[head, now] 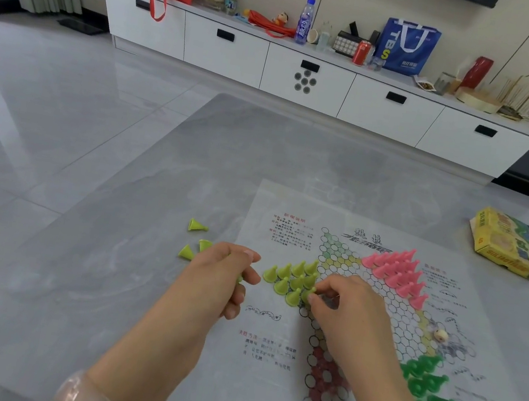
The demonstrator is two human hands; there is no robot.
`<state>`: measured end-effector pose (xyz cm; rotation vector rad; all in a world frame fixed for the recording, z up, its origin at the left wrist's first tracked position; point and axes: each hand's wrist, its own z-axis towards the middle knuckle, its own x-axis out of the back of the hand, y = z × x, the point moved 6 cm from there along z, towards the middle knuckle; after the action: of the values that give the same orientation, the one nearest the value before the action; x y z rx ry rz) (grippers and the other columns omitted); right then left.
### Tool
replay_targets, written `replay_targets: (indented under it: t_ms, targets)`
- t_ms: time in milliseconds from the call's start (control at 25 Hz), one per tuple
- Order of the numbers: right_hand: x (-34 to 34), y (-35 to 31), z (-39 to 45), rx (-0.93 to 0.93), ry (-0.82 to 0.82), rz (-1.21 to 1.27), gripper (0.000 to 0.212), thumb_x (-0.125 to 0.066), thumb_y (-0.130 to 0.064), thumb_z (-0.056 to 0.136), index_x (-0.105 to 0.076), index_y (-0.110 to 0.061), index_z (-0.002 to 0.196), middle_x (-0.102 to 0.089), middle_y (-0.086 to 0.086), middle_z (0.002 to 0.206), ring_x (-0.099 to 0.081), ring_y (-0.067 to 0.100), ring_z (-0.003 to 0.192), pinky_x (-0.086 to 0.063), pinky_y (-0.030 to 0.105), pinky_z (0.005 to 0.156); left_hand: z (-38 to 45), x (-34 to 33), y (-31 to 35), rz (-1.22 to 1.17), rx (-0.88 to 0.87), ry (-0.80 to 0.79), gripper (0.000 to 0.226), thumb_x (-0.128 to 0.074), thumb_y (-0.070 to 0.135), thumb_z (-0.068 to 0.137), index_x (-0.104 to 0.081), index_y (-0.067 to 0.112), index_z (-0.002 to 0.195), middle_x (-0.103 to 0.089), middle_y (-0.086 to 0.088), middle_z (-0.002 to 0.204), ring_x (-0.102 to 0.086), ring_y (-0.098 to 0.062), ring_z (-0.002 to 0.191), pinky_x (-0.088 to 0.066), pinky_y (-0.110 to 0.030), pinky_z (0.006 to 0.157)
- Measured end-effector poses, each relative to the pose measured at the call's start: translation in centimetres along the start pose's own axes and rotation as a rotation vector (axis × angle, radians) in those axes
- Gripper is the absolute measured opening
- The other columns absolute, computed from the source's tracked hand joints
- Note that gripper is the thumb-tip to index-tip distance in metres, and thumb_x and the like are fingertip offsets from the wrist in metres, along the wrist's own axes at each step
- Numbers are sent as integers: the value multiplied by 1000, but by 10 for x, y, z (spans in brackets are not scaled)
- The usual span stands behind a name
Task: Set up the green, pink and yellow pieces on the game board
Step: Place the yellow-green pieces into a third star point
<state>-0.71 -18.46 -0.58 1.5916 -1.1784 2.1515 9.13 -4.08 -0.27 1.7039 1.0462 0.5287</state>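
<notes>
The paper game board (279,272) lies flat on the grey table, printed with a star of circles. Several yellow cone pieces (292,279) stand in its left point. My right hand (342,310) pinches one yellow piece (309,294) at the edge of that group. My left hand (223,277) is curled beside the board, and a bit of yellow piece shows between its fingers. Three loose yellow pieces (197,226) lie on the table left of it. Several pink pieces (397,270) fill the upper right point. Several green pieces (433,397) fill the lower right point.
A yellow and green game box (509,244) lies at the table's right edge. A small round bead (441,335) sits on the board's right side. Beyond the table stands a white low cabinet (306,78) crowded with bags and bottles.
</notes>
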Motion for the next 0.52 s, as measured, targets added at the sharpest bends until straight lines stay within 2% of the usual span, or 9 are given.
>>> replay_targets:
  t_ms: [160, 280, 400, 520]
  targets:
    - [1, -1, 0, 8, 2, -1, 5, -59, -25, 84, -63, -22, 85, -53, -6, 88, -47, 10, 83, -25, 6, 59, 2, -3, 0, -60, 41, -5, 27, -36, 0, 88, -61, 8, 84, -51, -5, 70, -38, -14, 51, -31, -20, 42]
    - [1, -2, -1, 11, -3, 1, 7, -59, -24, 84, -64, -21, 88, -53, -6, 90, -47, 10, 84, -30, 14, 59, 3, -3, -2, -39, 20, -26, 31, -34, -6, 87, -61, 9, 85, -55, -6, 74, -42, -13, 52, -37, -20, 46]
    - [7, -2, -4, -10, 30, 49, 8, -61, -21, 83, -65, -21, 90, -56, -6, 91, -51, 10, 86, -34, 19, 69, 1, -4, -3, 6, -25, -71, 24, -40, 1, 92, -60, 13, 90, -62, -5, 77, -42, -11, 50, -38, -18, 47]
    - [18, -8, -9, 16, 108, 235, 9, -62, -17, 82, -66, -25, 80, -62, -11, 86, -56, 5, 81, -39, 13, 65, -1, -5, -1, 22, -42, -94, 16, -45, 18, 93, -61, 13, 93, -62, 4, 67, -37, -6, 43, -31, -14, 39]
